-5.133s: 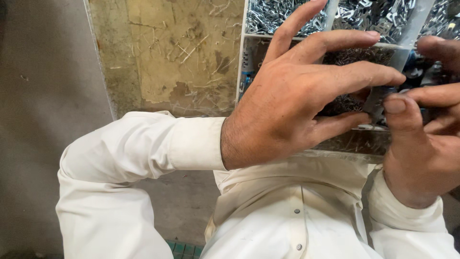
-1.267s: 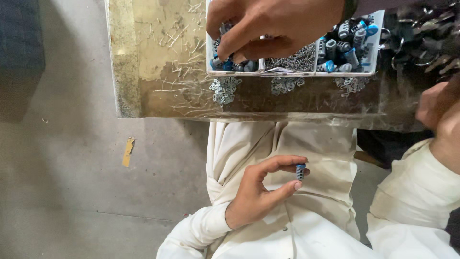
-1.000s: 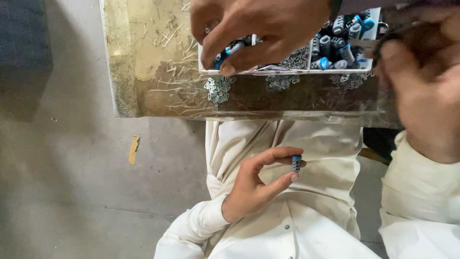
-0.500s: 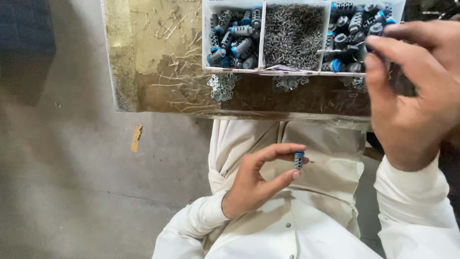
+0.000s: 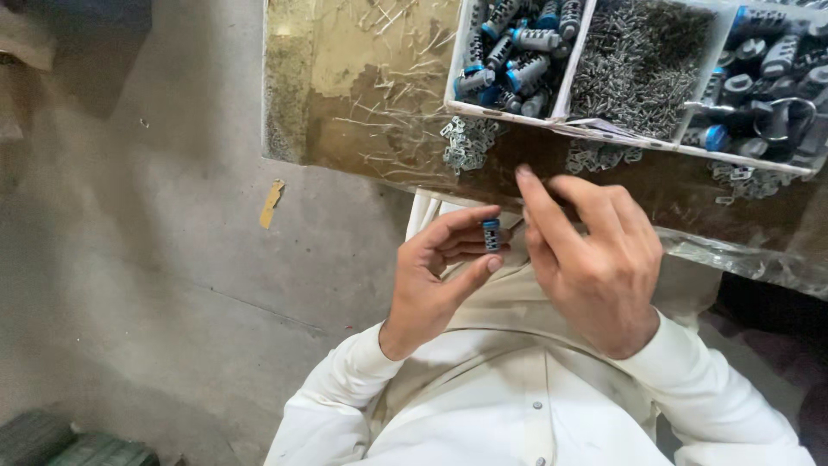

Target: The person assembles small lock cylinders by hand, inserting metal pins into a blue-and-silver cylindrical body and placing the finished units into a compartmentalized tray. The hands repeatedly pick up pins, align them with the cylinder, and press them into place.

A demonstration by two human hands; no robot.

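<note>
The left hand point(image 5: 435, 280) pinches a small connector point(image 5: 491, 235) between thumb and forefinger, upright and clear of the lap, likely so its end faces the other hand; the right hand point(image 5: 595, 259) sits just beside it, fingers curled together with the forefinger raised; whether they grip anything I cannot tell. The connector is a short grey barrel, ribbed, with a blue cap on top. Farther off, a white divided tray point(image 5: 565, 116) rests on the worn bench point(image 5: 362, 95), within easy reach; its compartments hold like pieces and small metal clips point(image 5: 638, 60).
</note>
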